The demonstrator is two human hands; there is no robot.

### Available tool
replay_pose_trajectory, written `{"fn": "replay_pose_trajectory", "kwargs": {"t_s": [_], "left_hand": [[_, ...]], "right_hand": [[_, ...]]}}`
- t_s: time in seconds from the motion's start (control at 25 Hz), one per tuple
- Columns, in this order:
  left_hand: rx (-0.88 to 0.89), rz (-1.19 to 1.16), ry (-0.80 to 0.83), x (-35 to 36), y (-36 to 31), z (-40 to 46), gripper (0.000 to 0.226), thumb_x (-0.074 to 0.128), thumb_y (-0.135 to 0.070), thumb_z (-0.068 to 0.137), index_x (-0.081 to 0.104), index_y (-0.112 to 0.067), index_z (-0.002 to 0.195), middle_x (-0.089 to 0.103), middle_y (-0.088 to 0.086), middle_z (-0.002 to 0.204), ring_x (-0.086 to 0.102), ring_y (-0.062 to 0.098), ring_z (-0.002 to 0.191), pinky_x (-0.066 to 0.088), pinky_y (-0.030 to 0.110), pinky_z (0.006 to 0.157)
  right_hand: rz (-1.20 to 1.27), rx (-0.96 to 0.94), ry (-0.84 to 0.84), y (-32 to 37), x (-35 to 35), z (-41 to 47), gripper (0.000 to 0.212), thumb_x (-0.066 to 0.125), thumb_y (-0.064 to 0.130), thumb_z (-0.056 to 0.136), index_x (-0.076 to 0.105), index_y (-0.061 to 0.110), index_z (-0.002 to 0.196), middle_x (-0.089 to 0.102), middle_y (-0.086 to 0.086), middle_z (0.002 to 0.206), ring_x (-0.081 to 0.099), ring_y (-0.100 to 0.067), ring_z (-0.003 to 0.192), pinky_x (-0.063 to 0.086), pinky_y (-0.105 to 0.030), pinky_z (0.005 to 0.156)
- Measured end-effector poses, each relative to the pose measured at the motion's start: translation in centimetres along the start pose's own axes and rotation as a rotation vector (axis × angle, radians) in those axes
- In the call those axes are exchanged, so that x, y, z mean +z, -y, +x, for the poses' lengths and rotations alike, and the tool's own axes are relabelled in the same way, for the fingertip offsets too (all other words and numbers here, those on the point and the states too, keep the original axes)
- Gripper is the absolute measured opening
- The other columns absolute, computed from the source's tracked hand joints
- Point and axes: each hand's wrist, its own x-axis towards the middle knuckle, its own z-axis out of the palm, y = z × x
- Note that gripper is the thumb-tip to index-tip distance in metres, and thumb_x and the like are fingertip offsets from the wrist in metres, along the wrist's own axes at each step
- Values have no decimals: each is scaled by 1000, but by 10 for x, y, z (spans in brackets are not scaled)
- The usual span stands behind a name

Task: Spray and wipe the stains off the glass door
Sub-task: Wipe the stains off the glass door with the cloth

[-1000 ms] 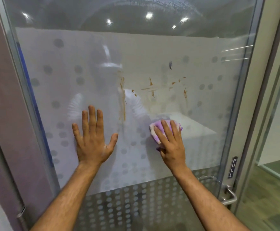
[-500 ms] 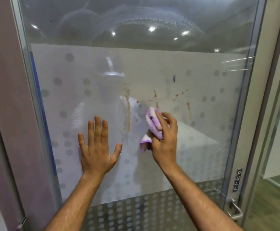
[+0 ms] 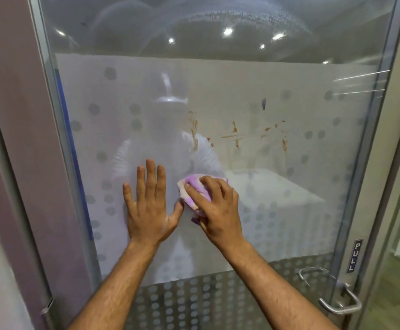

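Observation:
The frosted glass door [image 3: 289,210] with a dotted pattern fills the view. Brown stains [image 3: 234,134] streak the glass above my hands, with a long brown smear [image 3: 195,136] to their left and a small dark blue mark [image 3: 263,103] higher up. My left hand [image 3: 147,206] lies flat on the glass, fingers spread and holding nothing. Just right of it, my right hand [image 3: 214,210] presses a purple and white cloth [image 3: 194,189] against the glass, below the stains. The cloth nearly touches my left thumb.
A metal lever handle [image 3: 339,303] sits at the door's lower right, below a PULL label [image 3: 354,256]. A mauve wall panel [image 3: 20,139] borders the door's left frame. Another glass partition and wooden floor [image 3: 399,294] lie to the right.
My right hand swept the cloth from lower right up toward the smear, then down and left beside my left thumb. The smear's lower part is gone. My left hand stayed flat.

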Motion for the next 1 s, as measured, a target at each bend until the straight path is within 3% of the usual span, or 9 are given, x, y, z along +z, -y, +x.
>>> {"fn": "replay_pose_trajectory", "kwargs": {"t_s": [0.12, 0.36, 0.52, 0.68, 0.76, 0.88, 1.0], "left_hand": [[-1, -25, 9, 0, 1, 0, 98, 32, -70, 96, 1, -14, 170, -5, 10, 179, -6, 29, 166, -2, 59, 130], [1, -36, 21, -1, 0, 0, 98, 32, -70, 96, 1, -13, 170, -3, 11, 179, -5, 29, 166, 3, 62, 129], [0, -30, 15, 1, 1, -1, 98, 30, -71, 96, 3, -12, 170, 0, 12, 179, -2, 31, 166, 2, 62, 129], [-7, -32, 12, 2, 0, -2, 96, 29, -70, 97, 6, -11, 170, 1, 13, 178, 2, 31, 166, 2, 62, 130], [-9, -40, 11, 1, 0, -1, 96, 29, -69, 97, 7, -11, 170, 2, 13, 178, 2, 32, 166, 2, 61, 130], [-10, -31, 11, -1, -1, -1, 96, 28, -69, 97, 6, -10, 170, 1, 13, 178, 0, 31, 166, 0, 60, 130], [-7, -25, 0, 0, -1, -1, 96, 28, -69, 97, 6, -10, 170, -1, 12, 179, -3, 30, 166, -2, 59, 130]], "right_hand": [[-31, 76, 26, -16, -8, -19, 111, 99, 32, 44, 50, 26, 144, 41, -5, 140, 44, -31, 123, 48, -46, 85], [-78, 370, -104, -76, -31, -38, 87, 85, 11, 68, 50, 9, 147, 53, -21, 137, 53, -43, 109, 46, -47, 90], [-83, 622, -158, -131, -64, -35, 82, 69, -6, 77, 42, 13, 153, 49, -21, 138, 45, -42, 115, 44, -47, 91], [83, 872, -243, -171, -91, -10, 64, 59, 6, 93, 42, 23, 152, 44, -18, 140, 41, -40, 126, 41, -41, 95], [133, 894, -284, -174, -95, 8, 59, 55, 10, 97, 41, 23, 152, 44, -17, 142, 41, -38, 130, 37, -35, 99], [181, 790, -335, -157, -92, 27, 54, 51, 10, 99, 41, 14, 152, 44, -15, 151, 39, -37, 139, 32, -37, 113], [247, 685, -228, -132, -78, 32, 59, 40, 26, 101, 28, 17, 159, 23, -4, 168, 11, -30, 156, 5, -35, 125]]}}
